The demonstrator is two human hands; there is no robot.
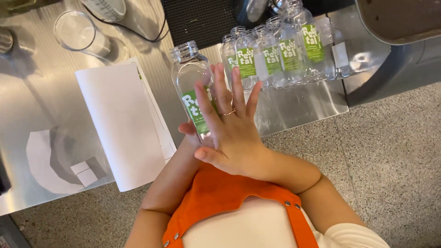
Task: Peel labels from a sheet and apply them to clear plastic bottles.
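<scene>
A clear, uncapped plastic bottle (190,76) with a green label sits between my two hands above the edge of the steel counter. My right hand (229,128) lies flat over the label, fingers spread, a thin ring on one finger. My left hand (187,129) is almost hidden behind the bottle and the right hand; only a thumb tip shows at the bottle's lower left, pressed against it. A row of several similar labelled clear bottles (275,53) stands on the counter beyond.
White sheets of paper (121,124) lie on the steel counter (298,103) to the left. A clear glass cup (82,34) and a black cable are at the back left, a black mat behind the bottles. Speckled floor lies below.
</scene>
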